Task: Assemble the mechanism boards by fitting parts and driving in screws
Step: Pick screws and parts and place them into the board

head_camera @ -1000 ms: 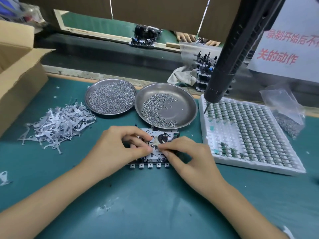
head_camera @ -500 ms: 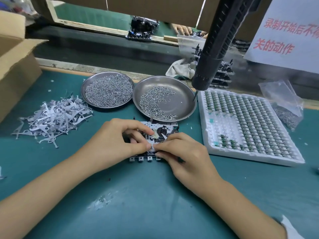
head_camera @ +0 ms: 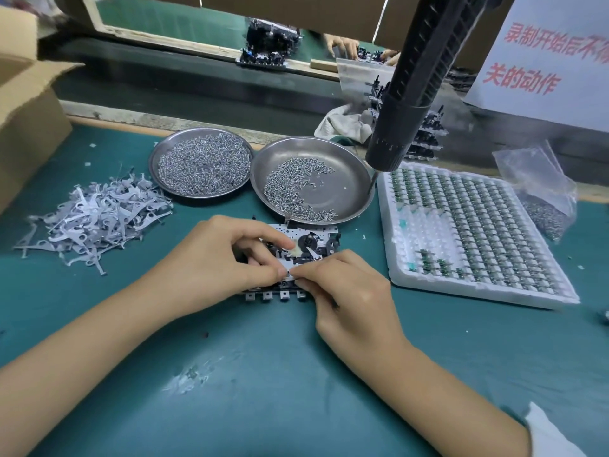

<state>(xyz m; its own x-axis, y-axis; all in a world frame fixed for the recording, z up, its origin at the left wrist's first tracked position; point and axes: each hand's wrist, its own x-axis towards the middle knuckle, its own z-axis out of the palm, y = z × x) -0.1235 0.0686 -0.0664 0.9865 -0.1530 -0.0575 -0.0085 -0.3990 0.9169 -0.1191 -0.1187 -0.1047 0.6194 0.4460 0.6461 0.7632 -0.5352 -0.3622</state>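
Note:
A small mechanism board [head_camera: 309, 245] of grey metal and black plastic lies on the green mat in front of me. My left hand [head_camera: 217, 262] covers its left half, thumb and fingers curled on it. My right hand [head_camera: 349, 298] sits at its near right edge, fingertips pinching a thin white lever part [head_camera: 308, 255] against the board. The fingertips of both hands meet over the board's near middle. A black electric screwdriver [head_camera: 408, 94] hangs above the right dish, untouched.
Two steel dishes of screws, left dish [head_camera: 158, 166] and right dish [head_camera: 349, 196], stand behind the board. A pile of white lever parts [head_camera: 95, 212] lies left, a white tray of small parts [head_camera: 478, 232] right, a cardboard box [head_camera: 26, 127] far left, a plastic bag [head_camera: 540, 196] far right.
Both hands stay on the board with only small finger shifts. The view has dropped a little, and the hanging screwdriver has drifted left in the frame.

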